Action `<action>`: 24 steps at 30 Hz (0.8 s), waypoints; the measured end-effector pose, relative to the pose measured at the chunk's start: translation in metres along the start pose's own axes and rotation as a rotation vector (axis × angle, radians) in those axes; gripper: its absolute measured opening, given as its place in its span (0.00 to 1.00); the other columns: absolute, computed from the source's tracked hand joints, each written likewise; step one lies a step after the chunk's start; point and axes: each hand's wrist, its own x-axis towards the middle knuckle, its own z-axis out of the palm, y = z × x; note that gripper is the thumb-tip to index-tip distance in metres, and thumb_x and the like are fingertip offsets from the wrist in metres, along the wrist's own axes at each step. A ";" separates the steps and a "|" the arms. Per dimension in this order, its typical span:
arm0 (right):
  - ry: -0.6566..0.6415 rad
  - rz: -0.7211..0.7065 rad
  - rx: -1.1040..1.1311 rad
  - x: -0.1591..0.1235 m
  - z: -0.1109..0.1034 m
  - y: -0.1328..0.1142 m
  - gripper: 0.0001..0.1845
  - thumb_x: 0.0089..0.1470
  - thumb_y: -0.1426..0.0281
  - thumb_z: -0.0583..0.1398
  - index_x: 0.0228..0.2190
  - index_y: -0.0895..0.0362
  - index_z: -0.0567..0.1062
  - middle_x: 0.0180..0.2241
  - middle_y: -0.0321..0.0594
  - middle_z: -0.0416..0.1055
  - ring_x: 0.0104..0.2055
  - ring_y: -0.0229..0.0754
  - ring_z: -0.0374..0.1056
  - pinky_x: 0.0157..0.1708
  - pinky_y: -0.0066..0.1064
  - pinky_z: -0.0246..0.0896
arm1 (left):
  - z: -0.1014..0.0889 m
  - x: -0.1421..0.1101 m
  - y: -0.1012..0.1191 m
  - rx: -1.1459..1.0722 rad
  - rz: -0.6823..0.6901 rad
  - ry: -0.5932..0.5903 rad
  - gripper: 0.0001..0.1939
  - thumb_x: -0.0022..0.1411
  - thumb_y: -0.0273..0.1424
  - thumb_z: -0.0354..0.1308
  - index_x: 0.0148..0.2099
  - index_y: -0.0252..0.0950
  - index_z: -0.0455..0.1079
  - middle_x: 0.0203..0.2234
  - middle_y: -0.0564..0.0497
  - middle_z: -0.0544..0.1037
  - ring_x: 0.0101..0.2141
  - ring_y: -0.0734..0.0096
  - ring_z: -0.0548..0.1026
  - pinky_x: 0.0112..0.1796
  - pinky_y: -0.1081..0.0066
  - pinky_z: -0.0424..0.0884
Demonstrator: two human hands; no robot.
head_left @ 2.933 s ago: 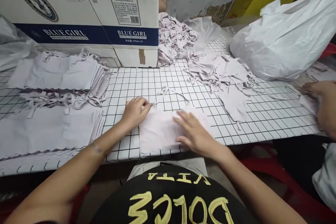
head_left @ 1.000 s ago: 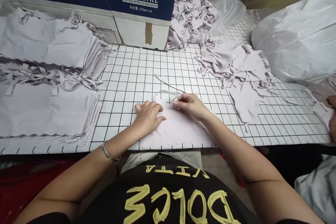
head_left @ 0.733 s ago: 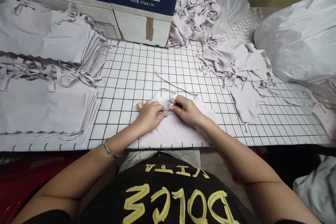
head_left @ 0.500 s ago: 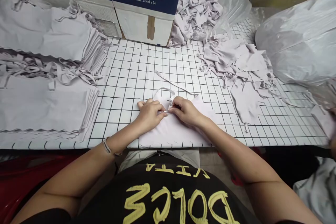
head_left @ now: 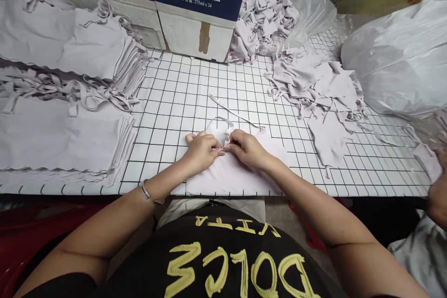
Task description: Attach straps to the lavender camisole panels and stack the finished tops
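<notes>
A pale lilac garment with thin straps [head_left: 230, 174] lies spread at the table's front edge, below my chest. My left hand [head_left: 204, 151] pinches its upper edge between thumb and forefinger. Right beside it, my right hand [head_left: 247, 148] has thumb and fingers closed on the same edge, close to a strap end. The two sets of fingertips almost meet. One strap [head_left: 221, 119] loops up behind my hands, and another long strap [head_left: 233, 111] trails away over the grid cloth. The fingers hide the exact spot that is pinched.
Stacks of similar garments [head_left: 63, 137] fill the left side. A beer carton [head_left: 195, 32] stands at the back. Loose garments [head_left: 314, 79] lie heaped to the right, near a big plastic bag [head_left: 398, 56]. At the right edge a co-worker's hand [head_left: 438, 195] shows beside another piece.
My hands keep their pinch on the garment edge, barely moving. The whole view has shifted slightly. At the far right, more of the co-worker's hand has come into view.
</notes>
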 end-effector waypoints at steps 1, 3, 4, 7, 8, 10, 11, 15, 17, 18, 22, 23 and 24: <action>0.003 0.000 -0.007 0.000 -0.001 0.001 0.09 0.53 0.75 0.57 0.25 0.56 0.62 0.28 0.36 0.63 0.31 0.39 0.59 0.32 0.30 0.55 | 0.000 0.000 0.000 -0.002 -0.001 0.005 0.08 0.58 0.35 0.64 0.29 0.38 0.73 0.31 0.55 0.79 0.41 0.63 0.68 0.44 0.58 0.48; 0.000 -0.001 -0.015 -0.001 -0.001 0.004 0.08 0.54 0.75 0.57 0.26 0.56 0.62 0.28 0.37 0.63 0.31 0.39 0.59 0.33 0.31 0.55 | -0.001 0.000 0.001 -0.003 -0.005 0.005 0.08 0.58 0.35 0.64 0.29 0.38 0.73 0.31 0.55 0.79 0.41 0.63 0.68 0.44 0.58 0.47; -0.003 0.001 -0.014 -0.002 -0.001 0.005 0.08 0.54 0.74 0.57 0.26 0.56 0.63 0.29 0.37 0.63 0.31 0.39 0.59 0.33 0.31 0.55 | -0.001 -0.001 0.001 -0.002 -0.006 0.002 0.08 0.58 0.34 0.64 0.29 0.38 0.73 0.31 0.55 0.79 0.42 0.63 0.68 0.44 0.58 0.47; -0.012 0.008 -0.011 -0.002 0.000 0.005 0.08 0.55 0.73 0.57 0.26 0.56 0.63 0.29 0.37 0.64 0.31 0.39 0.60 0.33 0.30 0.55 | -0.002 -0.001 0.003 0.003 -0.002 -0.003 0.08 0.58 0.34 0.63 0.28 0.37 0.73 0.31 0.54 0.79 0.42 0.62 0.68 0.45 0.57 0.47; -0.013 0.010 -0.012 -0.002 0.001 0.005 0.08 0.55 0.73 0.57 0.26 0.56 0.63 0.29 0.37 0.64 0.31 0.39 0.60 0.33 0.30 0.55 | -0.002 -0.001 0.003 0.006 0.002 -0.005 0.08 0.58 0.34 0.63 0.28 0.37 0.73 0.31 0.54 0.79 0.42 0.62 0.68 0.45 0.57 0.47; -0.019 0.011 -0.021 -0.002 0.001 0.003 0.08 0.55 0.74 0.58 0.26 0.56 0.63 0.29 0.37 0.63 0.31 0.39 0.60 0.33 0.30 0.55 | -0.002 -0.001 0.003 0.013 0.010 -0.009 0.08 0.58 0.34 0.63 0.28 0.37 0.72 0.30 0.54 0.79 0.41 0.62 0.68 0.44 0.57 0.48; -0.025 0.011 -0.027 -0.002 0.001 0.001 0.08 0.54 0.74 0.58 0.26 0.56 0.63 0.29 0.37 0.63 0.32 0.39 0.60 0.33 0.30 0.55 | -0.002 -0.001 0.003 0.017 0.015 -0.012 0.09 0.58 0.33 0.63 0.28 0.37 0.72 0.30 0.54 0.79 0.41 0.62 0.68 0.44 0.57 0.48; -0.063 0.007 -0.043 -0.001 0.000 -0.001 0.08 0.54 0.75 0.57 0.26 0.56 0.62 0.29 0.36 0.63 0.31 0.39 0.59 0.32 0.30 0.54 | -0.001 -0.001 0.002 0.030 0.031 -0.014 0.10 0.58 0.32 0.63 0.26 0.36 0.71 0.30 0.54 0.78 0.41 0.63 0.68 0.44 0.57 0.48; -0.066 0.002 -0.044 -0.001 -0.001 -0.001 0.08 0.54 0.75 0.57 0.26 0.56 0.62 0.29 0.37 0.63 0.31 0.38 0.59 0.32 0.30 0.54 | -0.001 -0.002 0.001 0.029 0.029 -0.014 0.09 0.58 0.33 0.62 0.27 0.36 0.71 0.31 0.54 0.79 0.41 0.63 0.68 0.44 0.56 0.48; -0.065 0.000 -0.046 -0.001 -0.001 0.000 0.08 0.54 0.75 0.57 0.26 0.56 0.62 0.29 0.37 0.63 0.31 0.38 0.59 0.32 0.30 0.54 | -0.001 -0.001 0.001 0.026 0.029 -0.013 0.08 0.58 0.33 0.62 0.28 0.37 0.72 0.31 0.54 0.79 0.41 0.63 0.68 0.44 0.56 0.48; -0.060 -0.006 -0.054 -0.003 -0.002 0.002 0.07 0.55 0.75 0.56 0.26 0.56 0.63 0.29 0.37 0.64 0.32 0.39 0.60 0.33 0.31 0.55 | 0.000 -0.001 0.001 0.021 0.028 -0.012 0.07 0.58 0.33 0.62 0.29 0.37 0.73 0.32 0.54 0.79 0.42 0.63 0.68 0.44 0.56 0.48; -0.061 -0.008 -0.052 -0.003 -0.002 0.002 0.07 0.55 0.74 0.56 0.26 0.56 0.63 0.29 0.37 0.64 0.33 0.40 0.60 0.33 0.31 0.55 | 0.000 0.000 0.000 0.021 0.029 -0.012 0.07 0.58 0.33 0.62 0.28 0.37 0.73 0.31 0.54 0.79 0.42 0.62 0.68 0.44 0.56 0.49; -0.062 -0.011 -0.051 -0.004 -0.002 0.002 0.07 0.55 0.74 0.56 0.26 0.56 0.63 0.29 0.37 0.64 0.33 0.40 0.60 0.33 0.31 0.55 | 0.000 0.000 0.000 0.021 0.032 -0.011 0.08 0.59 0.33 0.62 0.28 0.37 0.73 0.31 0.53 0.79 0.42 0.62 0.68 0.44 0.56 0.49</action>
